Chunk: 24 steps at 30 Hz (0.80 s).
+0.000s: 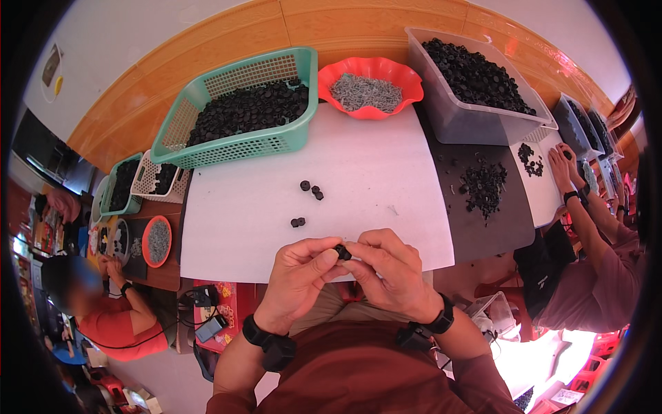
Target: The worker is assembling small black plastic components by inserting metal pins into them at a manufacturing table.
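My left hand (295,276) pinches a small black knob-like plastic part (342,252) between thumb and fingertips, just above the front edge of the white work surface (241,241). From the other side, the thumb and index finger of my right hand (392,270) close in at the same part and appear to touch it. Whether those fingers also hold a tiny piece is hidden. Beyond my hands lie a few more black parts: a pair (298,222) close together, a single round one (305,185) and a small cluster (317,193) beside it.
At the back stand a green basket (238,148) of black discs, a red scalloped bowl (327,76) of grey screws and a clear bin (462,124) of black parts. More black pieces (483,186) lie on a dark mat to the right. Other people work at both sides.
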### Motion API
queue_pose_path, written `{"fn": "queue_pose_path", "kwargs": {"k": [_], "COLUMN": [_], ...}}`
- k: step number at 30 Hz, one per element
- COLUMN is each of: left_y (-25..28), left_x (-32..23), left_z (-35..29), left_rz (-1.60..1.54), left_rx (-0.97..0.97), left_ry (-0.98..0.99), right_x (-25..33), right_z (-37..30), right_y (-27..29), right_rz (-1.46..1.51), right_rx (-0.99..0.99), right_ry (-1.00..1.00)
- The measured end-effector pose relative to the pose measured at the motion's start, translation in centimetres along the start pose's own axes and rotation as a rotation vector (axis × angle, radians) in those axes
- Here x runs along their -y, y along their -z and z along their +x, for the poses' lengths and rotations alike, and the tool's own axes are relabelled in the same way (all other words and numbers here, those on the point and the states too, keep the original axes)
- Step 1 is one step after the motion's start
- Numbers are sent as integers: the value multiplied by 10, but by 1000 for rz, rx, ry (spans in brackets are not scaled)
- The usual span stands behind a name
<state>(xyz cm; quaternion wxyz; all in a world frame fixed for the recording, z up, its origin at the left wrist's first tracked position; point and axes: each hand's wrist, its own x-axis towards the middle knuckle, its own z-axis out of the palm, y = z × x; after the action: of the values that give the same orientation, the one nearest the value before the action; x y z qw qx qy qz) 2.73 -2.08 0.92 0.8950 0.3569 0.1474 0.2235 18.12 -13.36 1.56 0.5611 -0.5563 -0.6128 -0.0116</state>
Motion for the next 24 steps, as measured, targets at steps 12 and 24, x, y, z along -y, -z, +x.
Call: {"fn": "queue_pose_path", "kwargs": {"k": [12, 24], "left_y": [-3, -5], "left_x": [3, 7], "left_z": [2, 2], "left_rz": [20, 49], "left_rx": [-34, -74], "left_ry": [-17, -26], "right_x": [-5, -9], "right_z": [-3, -5], "right_y": [-2, 0], "right_rz": [-12, -22], "right_rx": [-49, -14], "right_ry": [35, 47]}}
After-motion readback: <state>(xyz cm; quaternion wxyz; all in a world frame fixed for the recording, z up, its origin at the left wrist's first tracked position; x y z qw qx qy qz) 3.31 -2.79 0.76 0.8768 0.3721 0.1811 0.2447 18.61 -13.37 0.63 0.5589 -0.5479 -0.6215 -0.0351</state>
